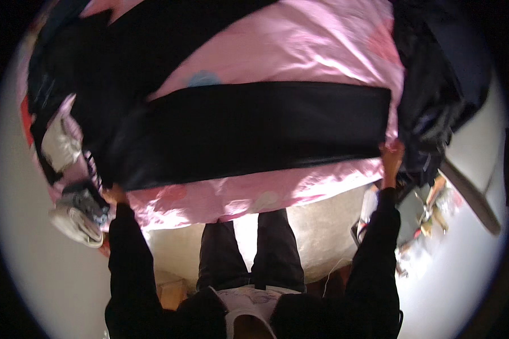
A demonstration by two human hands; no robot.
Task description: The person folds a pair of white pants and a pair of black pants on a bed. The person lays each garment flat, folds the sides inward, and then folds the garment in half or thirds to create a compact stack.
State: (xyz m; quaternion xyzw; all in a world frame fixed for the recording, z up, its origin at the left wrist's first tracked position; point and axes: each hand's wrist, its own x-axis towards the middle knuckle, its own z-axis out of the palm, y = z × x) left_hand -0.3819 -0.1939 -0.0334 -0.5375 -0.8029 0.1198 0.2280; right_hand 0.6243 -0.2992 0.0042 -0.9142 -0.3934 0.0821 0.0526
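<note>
Black trousers (258,127) lie spread over a pink patterned bed sheet (280,51), one leg running across in front of me and the other slanting away to the upper middle. My left hand (114,194) grips the near edge of the black cloth at the waist end, its fingers partly hidden. At the other end, my right hand (392,154) pinches the near corner of the leg's hem. Both arms are stretched forward, far apart.
Dark clothing (432,84) is heaped at the right. White cloth (63,146) and a rolled cream fabric item (76,226) lie at the left edge. Assorted small items (428,216) sit low on the right, near a long dark bar (471,199). My legs stand against the bedside.
</note>
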